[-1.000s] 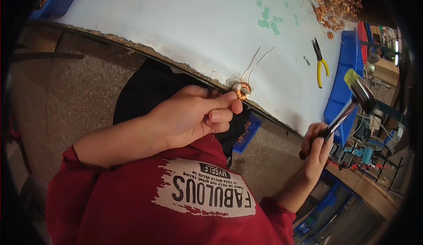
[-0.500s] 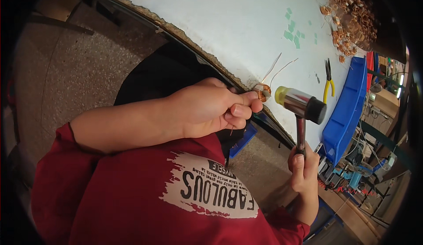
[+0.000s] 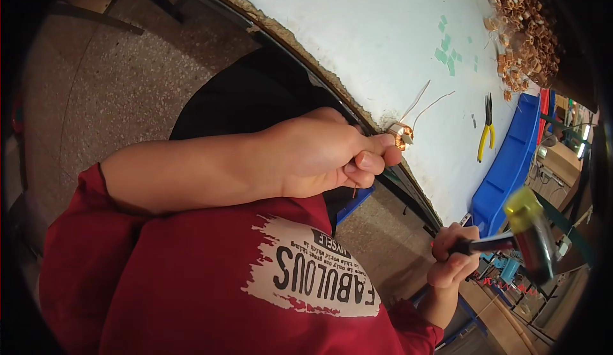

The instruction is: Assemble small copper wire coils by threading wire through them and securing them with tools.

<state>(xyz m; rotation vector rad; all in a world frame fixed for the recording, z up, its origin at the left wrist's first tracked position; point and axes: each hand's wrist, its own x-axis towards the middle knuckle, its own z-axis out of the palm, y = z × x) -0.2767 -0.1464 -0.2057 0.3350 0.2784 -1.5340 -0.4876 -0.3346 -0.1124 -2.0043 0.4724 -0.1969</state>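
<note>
1. The left hand [image 3: 325, 154] is closed around a small copper coil [image 3: 401, 136], which is pinched at the fingertips and pressed against the edge of the counter [image 3: 357, 42]; two thin wire ends are seen rising from the coil over the white top.
2. The right hand [image 3: 453, 262] is clenched on the handle of a mallet [image 3: 530, 234], held low and well apart from the coil, off the counter's edge.
3. A mistimed blow could land on the pinching fingertips, since they sit touching the coil; the coil could also be knocked off the worn edge to the floor.
4. The wire ends could be bent by a glancing strike.
5. Beyond the coil, open counter is left; yellow-handled pliers [image 3: 485, 131] and a blue bin [image 3: 511, 170] lie further right, and a heap of coils [image 3: 523, 29] lies at the far side.
</note>
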